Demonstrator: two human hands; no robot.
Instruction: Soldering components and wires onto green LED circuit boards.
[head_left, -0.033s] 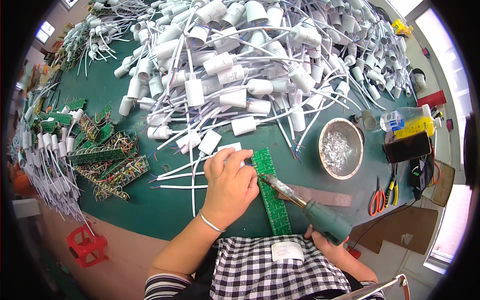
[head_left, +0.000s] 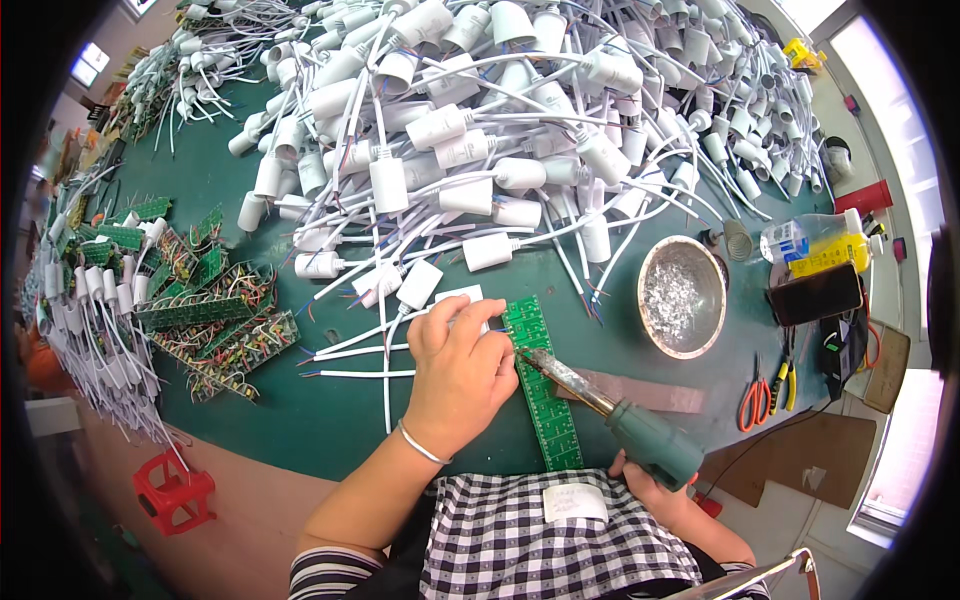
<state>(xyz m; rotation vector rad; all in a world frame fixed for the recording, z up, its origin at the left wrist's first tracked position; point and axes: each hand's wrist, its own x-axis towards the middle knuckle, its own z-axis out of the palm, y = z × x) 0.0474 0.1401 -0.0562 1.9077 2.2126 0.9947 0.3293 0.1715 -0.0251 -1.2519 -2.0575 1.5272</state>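
Green tabletop (head_left: 335, 415) bears a circuit strip (head_left: 548, 410) right of the left hand (head_left: 457, 365).

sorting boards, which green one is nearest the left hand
The lone board under the iron, beside the left hand; the other boards lie heaped farther left.

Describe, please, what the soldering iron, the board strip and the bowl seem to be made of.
Soldering iron: metal shaft, given its worn, greyish sheen; handle probably plastic, smooth green. Board strip: likely coated laminate, glossy green with pale markings. Bowl: perhaps metal, though its stained, dull rim leaves that open.
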